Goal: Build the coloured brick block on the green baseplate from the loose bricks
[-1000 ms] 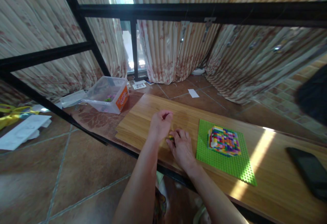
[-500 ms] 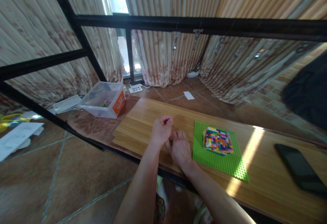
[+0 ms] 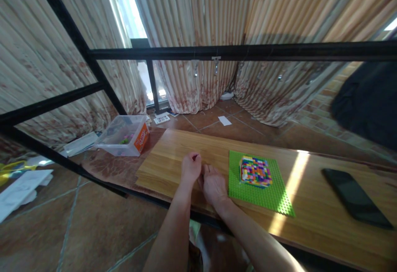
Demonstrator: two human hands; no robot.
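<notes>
My left hand (image 3: 191,167) is closed, fingers curled, just above the wooden board (image 3: 164,156). Close against it on the right, my right hand (image 3: 213,184) is bent over with its fingers curled down. Whatever either hand may hold is hidden or too small to name. Right of my hands lies a green studded baseplate (image 3: 248,195). On it stands a low block of multicoloured toy bricks (image 3: 256,171), built in tight rows; neither hand touches it.
A clear plastic box (image 3: 119,139) with an orange label and some small coloured pieces stands beyond the board's left end. A dark phone (image 3: 356,197) lies at the right. A black metal rail (image 3: 235,53) crosses ahead, before striped curtains (image 3: 186,15).
The view has tilted up and shifted slightly right. My two hands stay close together over the board, with the fingers still curled. The brick block and baseplate stay in place.
</notes>
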